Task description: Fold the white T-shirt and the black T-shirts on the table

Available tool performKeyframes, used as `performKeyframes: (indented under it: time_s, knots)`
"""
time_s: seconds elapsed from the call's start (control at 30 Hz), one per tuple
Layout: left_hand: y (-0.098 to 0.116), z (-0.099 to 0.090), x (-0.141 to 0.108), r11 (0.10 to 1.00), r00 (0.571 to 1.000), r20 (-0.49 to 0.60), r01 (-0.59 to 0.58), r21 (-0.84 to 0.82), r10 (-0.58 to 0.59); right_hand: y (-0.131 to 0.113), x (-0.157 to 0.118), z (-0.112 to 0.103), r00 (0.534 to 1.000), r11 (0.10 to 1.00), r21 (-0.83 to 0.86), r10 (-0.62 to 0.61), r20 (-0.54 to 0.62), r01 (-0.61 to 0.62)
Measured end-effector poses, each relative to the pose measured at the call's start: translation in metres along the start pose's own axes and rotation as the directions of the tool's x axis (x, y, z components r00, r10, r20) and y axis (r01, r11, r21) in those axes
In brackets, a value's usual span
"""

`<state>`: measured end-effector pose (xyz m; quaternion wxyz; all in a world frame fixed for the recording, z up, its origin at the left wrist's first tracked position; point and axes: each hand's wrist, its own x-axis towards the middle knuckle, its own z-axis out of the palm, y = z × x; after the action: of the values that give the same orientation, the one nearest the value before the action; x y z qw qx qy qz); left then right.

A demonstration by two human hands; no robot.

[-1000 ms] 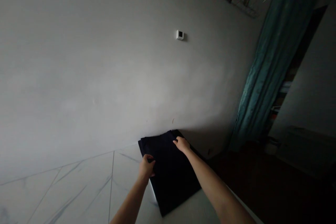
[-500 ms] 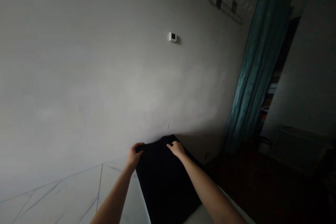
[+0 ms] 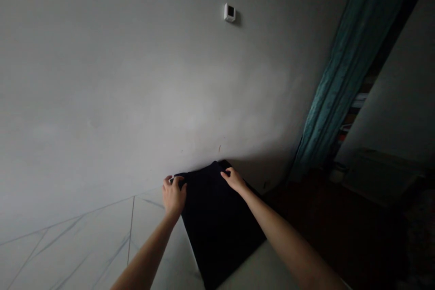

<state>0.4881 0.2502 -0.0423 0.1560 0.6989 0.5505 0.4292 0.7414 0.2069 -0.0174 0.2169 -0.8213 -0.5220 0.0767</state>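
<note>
A dark, nearly black piece of cloth (image 3: 217, 222) lies spread over a pale surface, with its far edge by the wall. At its far left corner my left hand (image 3: 174, 197) has bent fingers and thumb around the fabric, the fingers somewhat apart. My right hand (image 3: 234, 180) pinches the cloth near its far right corner between thumb and fingers. Between the hands the far edge rises in a slight peak. The kind of cloth item is too dark to make out.
The cloth lies against a grey wall (image 3: 136, 77) bearing a small white device (image 3: 230, 12). White panels with grey lines (image 3: 84, 240) run along the lower left. A teal curtain (image 3: 336, 72) hangs to the right, beside a dark floor (image 3: 326, 226).
The view has tilted down, so the wall device sits higher. My left hand has shifted its fingers around the corner, spreading them more. More of the cloth's near edge shows.
</note>
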Motion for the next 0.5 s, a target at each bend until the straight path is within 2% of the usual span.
performKeyframes:
  time_s: [0.07, 0.13, 0.2, 0.27, 0.4, 0.43, 0.5]
  knots:
    - [0.014, -0.001, -0.02, 0.979, 0.981, 0.079, -0.184, 0.085, 0.177, 0.007, -0.009, -0.009, 0.998, 0.998, -0.015, -0.057, 0.024, 0.057]
    - [0.024, 0.0, -0.037, 0.913, 0.911, 0.264, -0.369, 0.172, 0.319, 0.014, -0.022, -0.017, 0.995, 0.994, -0.054, -0.094, 0.04, 0.096]
    - [0.027, 0.001, -0.048, 0.859, 0.831, 0.453, -0.458, 0.228, 0.323, 0.019, -0.036, -0.022, 0.994, 0.987, -0.117, -0.102, 0.044, 0.106]
    - [0.027, 0.001, -0.053, 0.833, 0.784, 0.557, -0.482, 0.27, 0.273, 0.022, -0.046, -0.025, 0.995, 0.977, -0.188, -0.094, 0.043, 0.1]
    - [0.029, -0.001, -0.048, 0.817, 0.761, 0.612, -0.484, 0.315, 0.214, 0.015, -0.053, -0.023, 0.996, 0.952, -0.296, -0.068, 0.055, 0.081]
    - [0.031, -0.001, -0.045, 0.814, 0.766, 0.607, -0.482, 0.325, 0.211, 0.009, -0.052, -0.022, 0.997, 0.946, -0.314, -0.066, 0.047, 0.078]
    - [0.037, 0.003, -0.037, 0.801, 0.81, 0.536, -0.475, 0.365, 0.236, -0.008, -0.049, -0.019, 0.995, 0.938, -0.335, -0.095, 0.008, 0.092]
